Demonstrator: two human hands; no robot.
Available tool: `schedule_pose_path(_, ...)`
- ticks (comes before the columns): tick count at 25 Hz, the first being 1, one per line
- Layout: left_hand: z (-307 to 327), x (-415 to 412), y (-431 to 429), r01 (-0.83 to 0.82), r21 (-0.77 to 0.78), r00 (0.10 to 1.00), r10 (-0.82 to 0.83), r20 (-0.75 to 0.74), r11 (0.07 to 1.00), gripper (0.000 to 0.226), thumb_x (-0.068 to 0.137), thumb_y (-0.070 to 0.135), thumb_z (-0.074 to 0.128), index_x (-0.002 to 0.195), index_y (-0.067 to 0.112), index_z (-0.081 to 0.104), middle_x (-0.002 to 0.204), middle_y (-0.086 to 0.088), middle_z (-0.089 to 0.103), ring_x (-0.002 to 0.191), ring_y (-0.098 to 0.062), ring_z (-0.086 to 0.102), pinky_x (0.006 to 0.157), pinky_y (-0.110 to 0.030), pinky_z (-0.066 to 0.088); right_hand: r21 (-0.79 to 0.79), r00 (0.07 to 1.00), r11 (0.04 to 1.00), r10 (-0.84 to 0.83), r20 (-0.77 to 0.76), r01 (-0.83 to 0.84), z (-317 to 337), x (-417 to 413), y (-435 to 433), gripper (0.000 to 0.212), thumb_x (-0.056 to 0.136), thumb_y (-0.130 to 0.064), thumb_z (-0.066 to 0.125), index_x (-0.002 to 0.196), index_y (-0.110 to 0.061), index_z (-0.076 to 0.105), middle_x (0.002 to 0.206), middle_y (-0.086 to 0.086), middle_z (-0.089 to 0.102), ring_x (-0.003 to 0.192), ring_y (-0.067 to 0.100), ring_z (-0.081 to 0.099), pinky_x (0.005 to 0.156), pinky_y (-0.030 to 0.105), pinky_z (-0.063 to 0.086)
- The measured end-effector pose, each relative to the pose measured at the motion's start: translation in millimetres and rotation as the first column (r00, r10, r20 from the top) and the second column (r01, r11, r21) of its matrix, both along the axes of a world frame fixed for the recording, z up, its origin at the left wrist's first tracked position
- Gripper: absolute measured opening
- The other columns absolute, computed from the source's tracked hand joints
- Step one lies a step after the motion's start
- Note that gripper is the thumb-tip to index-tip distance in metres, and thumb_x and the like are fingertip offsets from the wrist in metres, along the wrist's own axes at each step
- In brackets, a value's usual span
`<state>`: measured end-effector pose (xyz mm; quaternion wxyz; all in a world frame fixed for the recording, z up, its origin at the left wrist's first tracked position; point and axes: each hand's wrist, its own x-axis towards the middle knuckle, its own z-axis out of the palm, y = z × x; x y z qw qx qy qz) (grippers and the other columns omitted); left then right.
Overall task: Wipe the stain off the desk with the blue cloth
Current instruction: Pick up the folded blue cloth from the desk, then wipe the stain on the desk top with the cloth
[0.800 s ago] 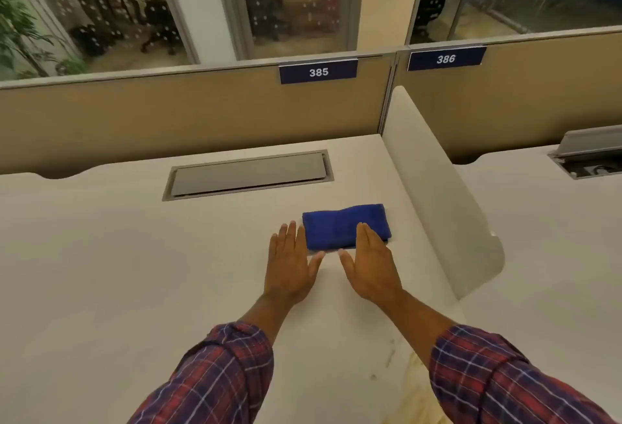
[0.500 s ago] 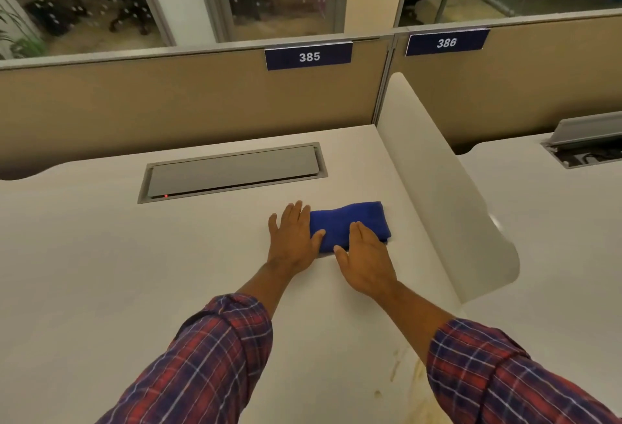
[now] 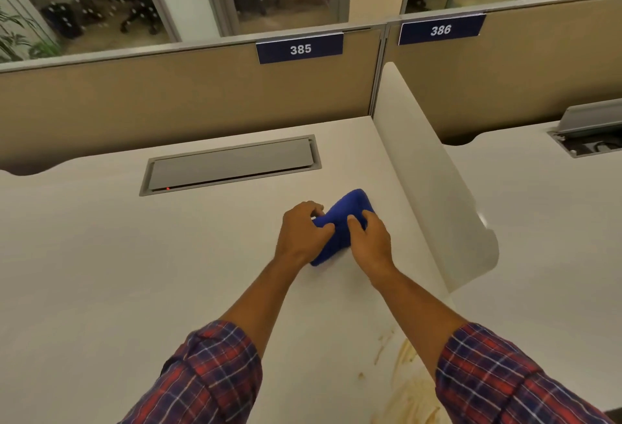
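The fingers point(image 3: 316, 209) of the left hand point(image 3: 301, 235) are curled closed over the near-left part of the blue cloth point(image 3: 346, 218), with the thumb pressed into its fabric; the fingers point(image 3: 365, 216) of the right hand point(image 3: 370, 241) are likewise closed on its right side. Half a second ago both hands were laid flat and open against the cloth's near edge; now the cloth has been gathered and tilted, its far end raised off the counter point(image 3: 134, 272) and only a lower corner seen close to the surface. Whether that corner touches cannot be told.

The cloth is held between the two hands, just beside the white divider point(image 3: 437, 188) and in front of the closed grey cable hatch point(image 3: 232, 164). The stain point(image 3: 410, 386), a brownish smear with a few drips, is seen well apart from the cloth, at the near right of the counter, partly hidden under the right plaid sleeve point(image 3: 505, 380).

The pick-up step is judged to be under way and the wiping not yet begun. The cloth would next have to be brought back toward the body and pressed onto the smear.
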<state>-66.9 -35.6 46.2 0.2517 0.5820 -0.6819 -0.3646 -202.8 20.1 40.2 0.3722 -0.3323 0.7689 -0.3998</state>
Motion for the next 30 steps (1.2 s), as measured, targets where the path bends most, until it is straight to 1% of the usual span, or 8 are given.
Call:
schedule_pose_path(3, 23.8, -18.7, 44.5, -0.029, 0.006, 0.98, 0.029, -0.199, 1.0, 0.013, 0.083, 0.012, 0.071, 0.087, 0.019, 0.062, 0.094, 0.011, 0.073, 0.087, -0.005, 0.071, 0.067, -0.013, 0.053, 0.014, 0.91, 0.992, -0.122, 0.396, 0.127, 15.3, -2.9, 13.5, 0.039, 0.104, -0.045, 0.049, 0.13, -0.019, 0.061, 0.134, 0.008, 0.066, 0.114, 0.024, 0.065, 0.098, 0.043, 0.055)
schedule_pose_path(8, 44.1, -35.2, 119.0, 0.126, 0.019, 0.936, -0.112, -0.334, 0.992, 0.013, 0.082, 0.024, 0.071, 0.095, 0.025, 0.066, 0.094, 0.005, 0.076, 0.078, -0.012, 0.072, 0.071, -0.024, 0.061, 0.065, 0.423, 0.996, -0.088, 0.902, 0.067, 28.1, -21.1, 44.0, 0.044, 0.094, -0.05, 0.065, 0.086, -0.007, 0.073, 0.08, 0.011, 0.072, 0.076, 0.025, 0.073, 0.079, 0.039, 0.062)
schedule_pose_path(12, 38.5, -13.4, 149.9, 0.095, -0.07, 0.912, -0.115, -0.395, 0.993, 0.023, 0.095, 0.043, 0.064, 0.113, 0.034, 0.073, 0.127, 0.016, 0.074, 0.125, -0.001, 0.066, 0.104, -0.023, 0.053, 0.023, 0.411, 0.999, -0.04, 0.911, 0.044, 39.4, -53.7, 62.7, 0.041, 0.09, -0.025, 0.06, 0.121, 0.001, 0.065, 0.099, 0.02, 0.074, 0.083, 0.035, 0.071, 0.083, 0.045, 0.06)
schedule_pose_path(15, 19.2, 8.5, 156.0, -0.012, -0.083, 0.989, 0.0, -0.148, 0.997, 0.035, 0.098, 0.058, 0.06, 0.124, 0.035, 0.069, 0.136, 0.02, 0.068, 0.134, 0.0, 0.057, 0.11, -0.032, 0.05, -0.085, 0.647, 0.993, 0.014, 0.762, 0.079, 53.5, -81.7, 68.3, 0.026, 0.085, -0.013, 0.055, 0.106, -0.01, 0.069, 0.092, 0.009, 0.072, 0.079, 0.028, 0.066, 0.07, 0.036, 0.058)
schedule_pose_path(19, -22.9, 33.5, 161.8, 0.029, -0.105, 0.969, -0.002, 0.248, 0.994, 0.062, 0.102, 0.06, 0.052, 0.15, 0.022, 0.054, 0.166, 0.0, 0.044, 0.158, -0.018, 0.032, 0.126, -0.033, 0.021, -0.28, 0.958, 0.922, 0.286, 0.024, -0.268, 62.9, -111.3, 68.9, 0.041, 0.081, -0.014, 0.044, 0.114, -0.02, 0.068, 0.103, -0.001, 0.07, 0.087, 0.019, 0.062, 0.079, 0.034, 0.051)
schedule_pose_path(22, -48.0, 44.6, 170.6, 0.021, -0.094, 0.94, 0.013, 0.341, 0.995, 0.074, 0.104, 0.063, 0.042, 0.162, 0.019, 0.036, 0.175, -0.005, 0.026, 0.163, -0.023, 0.018, 0.13, -0.04, 0.013, 0.041, 0.602, 0.752, 0.558, -0.571, -0.658, 39.1, -116.8, 70.4, 0.064, 0.093, -0.017, 0.043, 0.157, -0.016, 0.038, 0.167, 0.004, 0.033, 0.148, 0.021, 0.037, 0.122, 0.04, 0.03)
schedule_pose_path(25, -68.2, 52.1, 182.7, 0.081, -0.057, 0.909, -0.05, 0.414, 0.995, 0.083, 0.103, 0.07, 0.032, 0.167, 0.019, 0.021, 0.178, -0.005, 0.01, 0.165, -0.022, 0.005, 0.133, -0.042, 0.006, 0.492, 0.151, 0.509, 0.787, -0.598, -0.706, -8.6, -112.5, 85.7, 0.076, 0.098, -0.026, 0.042, 0.165, -0.015, 0.009, 0.175, 0.003, -0.001, 0.16, 0.022, 0.004, 0.129, 0.042, 0.008)
schedule_pose_path(30, -83.0, 64.4, 192.2, 0.199, -0.104, 0.832, -0.112, 0.544, 0.974, 0.088, 0.101, 0.076, 0.015, 0.169, 0.019, 0.013, 0.178, -0.001, 0.0, 0.165, -0.018, -0.005, 0.133, -0.038, -0.005, 0.45, 0.158, 0.512, 0.769, -0.619, -0.732, -39.3, -116.6, 95.1, 0.078, 0.1, -0.042, 0.038, 0.165, -0.015, 0.004, 0.175, 0.003, -0.002, 0.161, 0.021, -0.001, 0.127, 0.038, 0.002)
